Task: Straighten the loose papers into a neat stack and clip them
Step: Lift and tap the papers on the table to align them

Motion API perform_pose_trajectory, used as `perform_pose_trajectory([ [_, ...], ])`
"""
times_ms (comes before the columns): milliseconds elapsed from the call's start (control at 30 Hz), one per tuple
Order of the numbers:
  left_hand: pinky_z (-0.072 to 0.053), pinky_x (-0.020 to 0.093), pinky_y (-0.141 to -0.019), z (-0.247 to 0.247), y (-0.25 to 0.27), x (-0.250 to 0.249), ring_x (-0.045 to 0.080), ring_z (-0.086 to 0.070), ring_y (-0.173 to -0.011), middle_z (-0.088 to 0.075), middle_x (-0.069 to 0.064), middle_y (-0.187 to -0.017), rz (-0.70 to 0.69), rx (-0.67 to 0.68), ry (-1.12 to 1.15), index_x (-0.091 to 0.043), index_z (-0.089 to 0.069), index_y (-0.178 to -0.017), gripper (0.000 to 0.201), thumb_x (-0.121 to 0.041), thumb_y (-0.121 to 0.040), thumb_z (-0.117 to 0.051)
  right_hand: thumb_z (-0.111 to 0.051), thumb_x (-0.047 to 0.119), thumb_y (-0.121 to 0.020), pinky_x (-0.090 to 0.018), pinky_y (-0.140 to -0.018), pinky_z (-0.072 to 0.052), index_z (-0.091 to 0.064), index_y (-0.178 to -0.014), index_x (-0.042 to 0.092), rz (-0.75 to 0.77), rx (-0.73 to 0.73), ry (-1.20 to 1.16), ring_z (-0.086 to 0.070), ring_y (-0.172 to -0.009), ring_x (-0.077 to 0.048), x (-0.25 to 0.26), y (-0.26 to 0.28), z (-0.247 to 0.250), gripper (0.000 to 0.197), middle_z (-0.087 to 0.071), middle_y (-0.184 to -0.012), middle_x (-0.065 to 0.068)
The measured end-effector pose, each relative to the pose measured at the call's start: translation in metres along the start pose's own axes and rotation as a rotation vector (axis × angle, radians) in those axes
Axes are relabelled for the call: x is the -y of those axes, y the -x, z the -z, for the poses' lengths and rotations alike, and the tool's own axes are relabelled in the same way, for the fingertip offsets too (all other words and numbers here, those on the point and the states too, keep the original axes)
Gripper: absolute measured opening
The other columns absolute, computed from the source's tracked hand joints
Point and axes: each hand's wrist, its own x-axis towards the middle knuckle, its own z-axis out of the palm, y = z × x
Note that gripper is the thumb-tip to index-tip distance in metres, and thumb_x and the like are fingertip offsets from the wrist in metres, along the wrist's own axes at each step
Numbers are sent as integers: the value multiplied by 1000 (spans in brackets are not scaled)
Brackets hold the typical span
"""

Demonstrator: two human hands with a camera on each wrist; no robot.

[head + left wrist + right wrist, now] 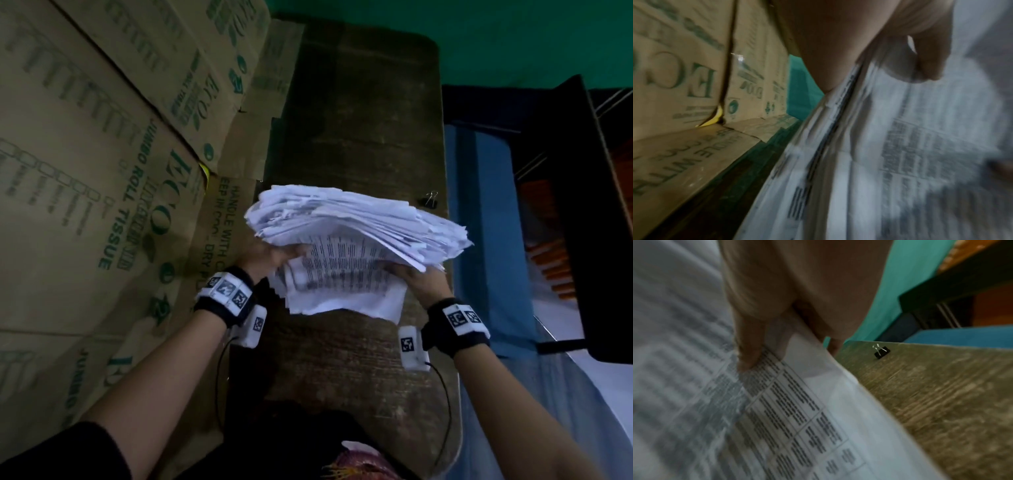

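Observation:
A thick, uneven stack of printed white papers is held upright on its lower edge over the wooden table, sheets fanning at the top. My left hand grips the stack's left side, thumb on the printed face. My right hand grips the right side, thumb pressed on the front sheet and fingers behind. The papers fill the left wrist view, and the papers show tables of text. A black binder clip lies on the table near its right edge, also seen as the clip.
Large cardboard boxes printed "ECO jumbo roll tissue" stand along the table's left side. A blue surface and a dark shelf unit lie to the right. A green wall is behind the table.

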Motion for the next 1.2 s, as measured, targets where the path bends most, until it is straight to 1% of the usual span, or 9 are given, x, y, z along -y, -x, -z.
perform_pose_trajectory([
  [67, -46, 8, -86, -2, 4, -6, -14, -58, -99, -65, -23, -107, -91, -108, 50, -14, -60, -113, 58, -30, -63, -86, -79, -1, -74, -24, -87, -53, -66, -102, 25, -13, -45, -50, -66, -94, 3, -2, 2, -6, 40, -70, -105, 9],
  [200, -49, 11, -87, 7, 0, -2, -7, -60, -104, -65, -3, -116, -57, -219, 52, -4, -60, -117, 78, -45, -57, -87, -76, -8, -74, -13, -73, -53, -63, -103, 20, 67, -44, -94, -66, -84, 9, 4, 9, -4, 43, -67, -97, 16],
  [367, -52, 16, -86, 16, 5, 6, -4, -61, -97, -63, 0, -114, 63, -36, 130, -2, -54, -121, 51, 5, -75, -73, -79, -9, -70, -15, -73, -56, -59, -118, -1, -118, 140, 106, -66, -85, 2, -44, 1, 2, 53, -66, -107, -5],
  [533, -53, 17, -82, 12, 4, -3, -3, -64, -95, -64, -5, -109, 91, -32, 226, -7, -56, -117, 52, 1, -71, -77, -75, 3, -78, -30, -83, -56, -62, -107, -4, -305, 62, 349, -66, -98, -31, -104, -21, -22, 33, -67, -109, -22],
  [700, -50, 34, -95, 8, 10, 2, 13, -62, -110, -66, 0, -115, -46, -314, 141, -19, -62, -109, 48, -21, -66, -85, -60, -7, -86, -21, -64, -48, -68, -89, -6, -32, -211, 260, -62, -68, -7, -71, -7, -33, 9, -68, -81, -11],
  [867, -49, 14, -84, -8, 17, 12, -15, -58, -94, -66, -4, -108, -135, -142, -167, -20, -62, -106, 29, -18, -80, -75, -61, 72, -71, -30, -90, -52, -63, -117, -4, -409, 65, 363, -62, -100, -33, -92, 9, -19, 89, -63, -124, -21],
  [933, -48, 13, -88, 2, 10, 23, -10, -59, -103, -66, -8, -111, -34, -39, -57, -21, -62, -110, 41, -25, -74, -81, -73, 25, -84, -17, -79, -54, -66, -111, 5, -237, -82, 92, -66, -98, -19, -57, 12, -7, 34, -69, -109, -5],
  [1000, -49, 29, -95, 10, 3, 31, 9, -60, -112, -65, -3, -119, 123, 81, -32, -19, -61, -117, 59, -32, -65, -87, -75, -8, -75, -19, -78, -55, -68, -102, 14, 112, -177, -113, -68, -91, -10, -10, 21, 6, 36, -73, -98, 8],
  [1200, -33, 10, -78, -5, 2, 58, 17, -51, -113, -56, 8, -117, 302, 137, -353, 1, -49, -128, 67, -6, -70, -83, -77, -12, -70, -27, -85, -55, -68, -104, 15, 337, -77, -170, -69, -100, -13, 23, 14, 16, 45, -74, -103, 11],
])
